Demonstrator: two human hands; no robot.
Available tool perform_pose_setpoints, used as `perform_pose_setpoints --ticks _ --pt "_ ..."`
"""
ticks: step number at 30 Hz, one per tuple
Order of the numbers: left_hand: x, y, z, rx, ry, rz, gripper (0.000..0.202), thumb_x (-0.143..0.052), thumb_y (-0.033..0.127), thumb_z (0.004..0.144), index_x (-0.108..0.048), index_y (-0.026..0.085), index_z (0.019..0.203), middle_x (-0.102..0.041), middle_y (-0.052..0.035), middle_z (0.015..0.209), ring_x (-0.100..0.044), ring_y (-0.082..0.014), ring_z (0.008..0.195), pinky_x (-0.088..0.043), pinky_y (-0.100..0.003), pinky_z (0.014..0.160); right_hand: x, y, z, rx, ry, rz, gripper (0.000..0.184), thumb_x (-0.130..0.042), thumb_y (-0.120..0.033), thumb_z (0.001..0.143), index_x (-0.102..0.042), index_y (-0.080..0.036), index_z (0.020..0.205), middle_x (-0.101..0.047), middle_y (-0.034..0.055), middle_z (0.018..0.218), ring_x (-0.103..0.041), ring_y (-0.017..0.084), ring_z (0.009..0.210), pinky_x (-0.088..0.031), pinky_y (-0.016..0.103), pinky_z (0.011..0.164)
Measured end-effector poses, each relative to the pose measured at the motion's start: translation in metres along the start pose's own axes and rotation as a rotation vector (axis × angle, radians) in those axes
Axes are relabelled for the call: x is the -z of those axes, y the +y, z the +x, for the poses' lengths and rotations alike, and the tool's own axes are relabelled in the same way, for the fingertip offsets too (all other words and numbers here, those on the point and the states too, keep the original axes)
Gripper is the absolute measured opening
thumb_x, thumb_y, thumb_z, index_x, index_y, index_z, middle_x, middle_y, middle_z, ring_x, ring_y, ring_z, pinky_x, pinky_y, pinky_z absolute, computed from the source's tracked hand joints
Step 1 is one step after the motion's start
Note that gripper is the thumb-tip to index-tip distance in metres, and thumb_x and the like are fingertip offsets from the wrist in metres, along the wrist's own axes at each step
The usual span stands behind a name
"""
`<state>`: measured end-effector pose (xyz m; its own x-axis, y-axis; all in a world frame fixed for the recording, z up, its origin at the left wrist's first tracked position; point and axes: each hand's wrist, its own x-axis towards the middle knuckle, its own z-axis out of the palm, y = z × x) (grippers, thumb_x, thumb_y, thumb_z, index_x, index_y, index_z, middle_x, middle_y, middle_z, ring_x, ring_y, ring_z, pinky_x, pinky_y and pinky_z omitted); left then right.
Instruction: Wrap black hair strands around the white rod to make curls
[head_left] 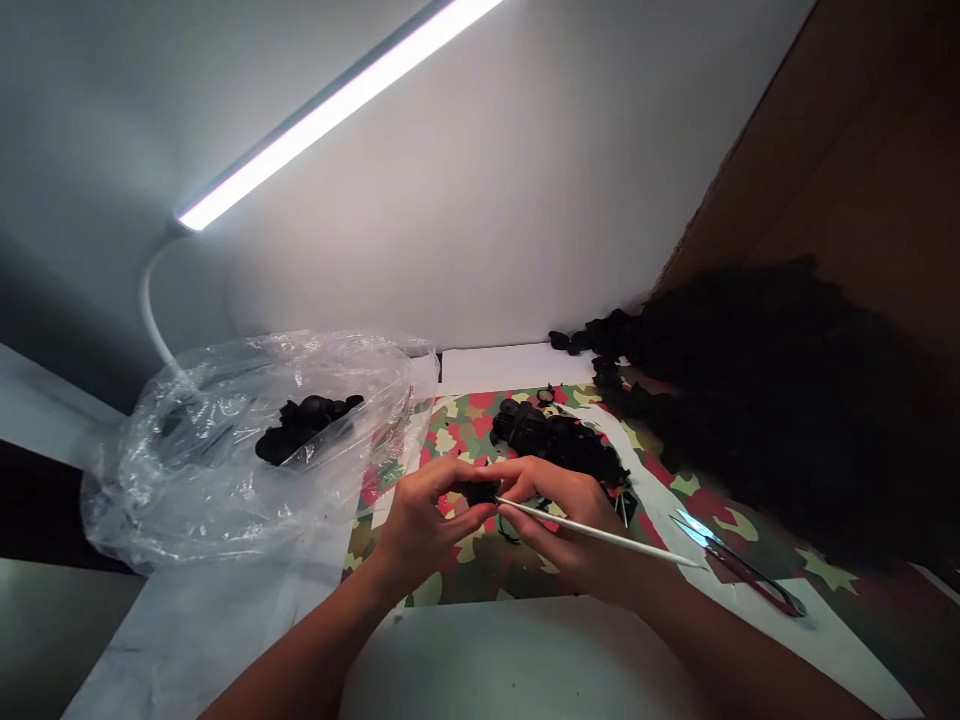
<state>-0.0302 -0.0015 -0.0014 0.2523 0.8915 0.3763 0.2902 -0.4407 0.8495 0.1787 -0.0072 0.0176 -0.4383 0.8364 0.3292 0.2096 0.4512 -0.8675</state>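
Observation:
My left hand (427,522) pinches a small black piece (480,491) between thumb and fingers, low in the middle of the view. My right hand (566,520) is closed on a thin white stick (600,533) whose tip meets the black piece. The two hands touch each other above a camouflage-patterned sheet (480,570). Just behind the fingers lies a small heap of black pieces (555,440).
A crumpled clear plastic bag (225,470) with black pieces inside sits at the left. A large dark pile (787,400) fills the right. Scissors (739,565) lie right of my right hand. A lit lamp bar (337,105) hangs overhead before a white wall.

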Motion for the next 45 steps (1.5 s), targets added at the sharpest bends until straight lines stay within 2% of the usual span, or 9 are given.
perform_pose_setpoints --ticks 5,10,17,21,24,27,31,40,45 --pt "0.003 0.004 0.000 0.097 0.030 -0.146 0.024 -0.084 0.022 0.076 -0.073 0.017 0.096 -0.075 -0.0051 0.092 -0.074 -0.0191 0.085 -0.064 -0.031 0.081 -0.002 0.003 0.003 -0.030 0.074 0.001 0.019 -0.058 -0.026 0.095 -0.063 -0.021 0.078 -0.075 0.0058 0.100 -0.070 0.020 0.088 -0.051 0.030 0.075" --pt "0.008 0.006 -0.001 0.078 0.039 -0.201 0.022 -0.084 0.022 0.077 -0.073 0.017 0.095 -0.075 -0.0055 0.094 -0.073 -0.0189 0.089 -0.065 -0.031 0.083 -0.003 0.002 0.004 -0.054 0.141 0.116 0.026 -0.060 -0.027 0.095 -0.058 -0.020 0.070 -0.075 0.0066 0.101 -0.069 0.018 0.083 -0.050 0.028 0.070" --pt "0.012 0.005 -0.002 -0.065 0.046 0.002 0.008 -0.076 0.022 0.085 -0.072 0.016 0.090 -0.076 -0.0056 0.084 -0.072 -0.0172 0.075 -0.060 -0.027 0.069 -0.006 0.003 0.000 -0.104 0.152 0.200 0.026 -0.063 -0.031 0.095 -0.058 -0.020 0.072 -0.074 0.0078 0.101 -0.067 0.019 0.081 -0.050 0.030 0.069" --pt "0.012 0.005 -0.001 -0.122 0.042 0.091 0.008 -0.074 0.023 0.087 -0.070 0.016 0.087 -0.075 -0.0037 0.075 -0.069 -0.0149 0.065 -0.054 -0.025 0.061 -0.004 0.004 0.000 -0.117 0.128 0.212 0.025 -0.062 -0.032 0.095 -0.058 -0.020 0.074 -0.075 0.0085 0.102 -0.067 0.019 0.079 -0.050 0.030 0.067" --pt "0.012 0.006 0.000 -0.127 0.011 0.119 0.010 -0.073 0.023 0.088 -0.069 0.016 0.083 -0.074 -0.0022 0.071 -0.067 -0.0135 0.060 -0.052 -0.024 0.058 0.000 0.004 -0.001 -0.054 0.083 0.159 0.022 -0.061 -0.029 0.096 -0.058 -0.021 0.076 -0.075 0.0085 0.108 -0.069 0.021 0.087 -0.052 0.033 0.073" --pt "0.012 0.006 0.001 -0.160 0.009 0.168 0.011 -0.073 0.024 0.088 -0.067 0.017 0.081 -0.072 0.0002 0.067 -0.064 -0.0119 0.057 -0.050 -0.022 0.057 0.003 0.004 -0.001 0.096 0.050 0.000 0.015 -0.060 -0.025 0.096 -0.061 -0.022 0.081 -0.075 0.0080 0.111 -0.070 0.024 0.098 -0.052 0.037 0.082" --pt "0.013 0.003 0.001 -0.225 0.020 0.256 0.013 -0.072 0.026 0.089 -0.067 0.017 0.081 -0.071 0.0009 0.066 -0.063 -0.0116 0.056 -0.049 -0.022 0.055 0.001 0.005 0.000 0.256 0.025 -0.141 0.011 -0.058 -0.022 0.097 -0.064 -0.024 0.088 -0.076 0.0052 0.112 -0.069 0.023 0.098 -0.049 0.039 0.087" --pt "0.010 0.001 -0.001 -0.265 0.007 0.304 0.014 -0.069 0.025 0.091 -0.066 0.018 0.079 -0.072 -0.0012 0.069 -0.065 -0.0129 0.059 -0.051 -0.022 0.056 0.003 0.008 0.000 0.257 -0.032 -0.226 0.015 -0.054 -0.027 0.100 -0.068 -0.026 0.095 -0.075 0.0034 0.103 -0.066 0.022 0.097 -0.046 0.040 0.094" --pt "0.008 -0.002 -0.001 -0.261 -0.002 0.332 0.012 -0.069 0.024 0.091 -0.066 0.018 0.081 -0.071 -0.0011 0.070 -0.064 -0.0125 0.058 -0.051 -0.022 0.055 -0.007 0.012 0.001 0.391 0.007 -0.398 0.017 -0.047 -0.017 0.101 -0.062 -0.024 0.104 -0.075 0.0060 0.104 -0.067 0.022 0.092 -0.048 0.040 0.087"
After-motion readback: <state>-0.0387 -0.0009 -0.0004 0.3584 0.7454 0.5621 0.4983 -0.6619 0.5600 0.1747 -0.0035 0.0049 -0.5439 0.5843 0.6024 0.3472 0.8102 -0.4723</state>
